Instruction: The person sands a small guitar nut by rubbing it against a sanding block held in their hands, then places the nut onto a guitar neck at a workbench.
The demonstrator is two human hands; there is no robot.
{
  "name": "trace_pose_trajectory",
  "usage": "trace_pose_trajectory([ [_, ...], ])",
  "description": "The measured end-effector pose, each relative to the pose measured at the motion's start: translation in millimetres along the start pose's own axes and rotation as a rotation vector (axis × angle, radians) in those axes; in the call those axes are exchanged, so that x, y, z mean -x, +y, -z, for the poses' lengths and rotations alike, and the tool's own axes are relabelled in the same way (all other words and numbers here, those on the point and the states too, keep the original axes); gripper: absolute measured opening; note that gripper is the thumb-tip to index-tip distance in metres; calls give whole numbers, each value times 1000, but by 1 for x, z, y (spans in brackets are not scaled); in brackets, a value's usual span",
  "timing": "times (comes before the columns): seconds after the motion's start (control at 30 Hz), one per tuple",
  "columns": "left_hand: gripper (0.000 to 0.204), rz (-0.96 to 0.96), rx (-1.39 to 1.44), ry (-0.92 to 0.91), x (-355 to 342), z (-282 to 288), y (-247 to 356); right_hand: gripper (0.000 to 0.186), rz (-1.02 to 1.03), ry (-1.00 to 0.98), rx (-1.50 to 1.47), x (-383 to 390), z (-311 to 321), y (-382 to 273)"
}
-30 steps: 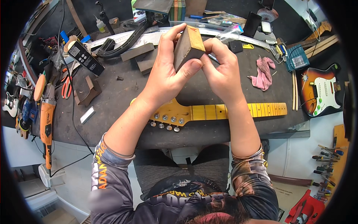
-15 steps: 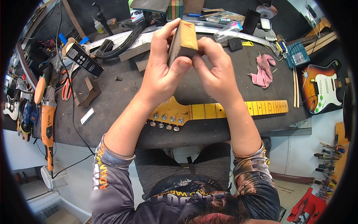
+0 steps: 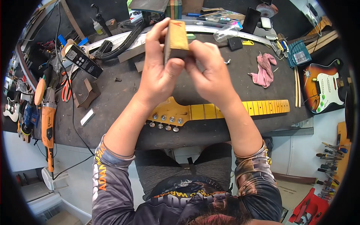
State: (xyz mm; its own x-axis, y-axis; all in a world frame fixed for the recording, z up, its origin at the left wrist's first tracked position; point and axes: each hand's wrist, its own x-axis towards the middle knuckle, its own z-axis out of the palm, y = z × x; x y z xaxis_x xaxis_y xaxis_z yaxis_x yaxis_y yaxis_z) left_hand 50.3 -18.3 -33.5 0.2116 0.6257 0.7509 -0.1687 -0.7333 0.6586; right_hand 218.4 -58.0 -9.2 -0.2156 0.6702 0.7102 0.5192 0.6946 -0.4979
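Both hands, left hand [image 3: 159,75] and right hand [image 3: 210,75], were closed around a rectangular tan wooden block [image 3: 176,37], raised above the yellow maple guitar neck [image 3: 210,111] lying on the dark workbench [image 3: 112,101].

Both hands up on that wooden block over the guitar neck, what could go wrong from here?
1. The wooden block is held up above the bench by the left hand and right hand; a slip could drop it onto the yellow guitar neck lying below.
2. The neck lies loose near the bench edge, so a forearm bump might push it off.
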Motion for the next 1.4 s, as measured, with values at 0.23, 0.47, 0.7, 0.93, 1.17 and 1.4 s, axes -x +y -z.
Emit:
trace_pose_trajectory([
  [0.23, 95, -60, -128, -54, -1, 0, -5, 13, 21, 103, -43, -2, 1, -1],
  [0.47, 95, -70, -171, -75, -3, 1, -10, 12, 24, 149, -64, -2, 4, 0],
  [0.7, 89, -94, -301, -95, -4, 7, -1, 5, -83, 271, -350, -4, 0, -1],
  [0.93, 88, -93, -314, -78, -6, 10, -1, 5, -155, 256, -645, -2, 7, 11],
  [1.17, 88, -88, -274, -50, -6, 15, -1, 13, -102, 157, -335, -2, -11, 2],
  [1.4, 87, -99, -100, 27, -3, 12, -5, 8, -28, 90, -199, 1, -18, 0],
])
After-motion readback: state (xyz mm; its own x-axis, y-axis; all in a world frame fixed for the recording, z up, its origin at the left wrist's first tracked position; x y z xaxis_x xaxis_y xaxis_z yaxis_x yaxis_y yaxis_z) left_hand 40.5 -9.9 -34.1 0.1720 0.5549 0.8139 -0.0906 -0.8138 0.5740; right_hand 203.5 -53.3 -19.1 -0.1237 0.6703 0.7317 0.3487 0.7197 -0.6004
